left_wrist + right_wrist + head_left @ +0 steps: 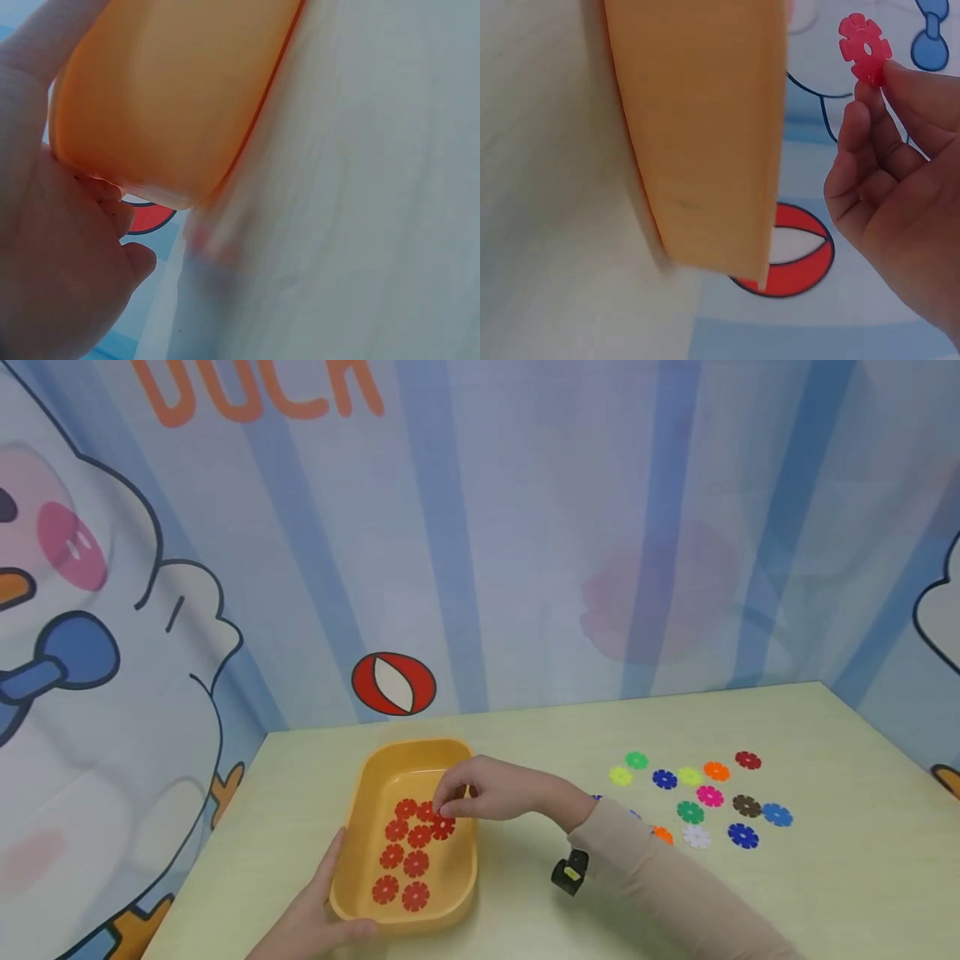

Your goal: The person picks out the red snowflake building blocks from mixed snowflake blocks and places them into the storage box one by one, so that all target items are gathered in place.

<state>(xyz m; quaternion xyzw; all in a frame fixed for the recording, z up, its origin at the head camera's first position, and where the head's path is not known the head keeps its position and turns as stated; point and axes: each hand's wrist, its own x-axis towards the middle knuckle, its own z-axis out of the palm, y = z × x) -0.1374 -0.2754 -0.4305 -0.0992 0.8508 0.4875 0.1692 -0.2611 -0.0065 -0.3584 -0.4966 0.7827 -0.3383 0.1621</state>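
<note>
My left hand (307, 914) grips the near left corner of a yellow plastic tray (450, 885), with the thumb along its front wall. In the left wrist view the fingers lie against the tray's outside. My right hand (498, 789) is over the tray's right side and pinches a red snowflake disc (853, 46) between thumb and fingertips. Several more red snowflake discs (416, 897) lie on the tray floor, in two rough columns. The held disc (443, 828) overlaps this group in the head view; whether it touches the floor I cannot tell.
Several loose discs of mixed colours, among them a pink disc (710, 796) and a dark red disc (747, 760), lie on the table (540, 727) at right. The right sleeve partly covers some. A black wrist camera (572, 872) hangs below the right forearm. A printed curtain (525, 527) stands behind.
</note>
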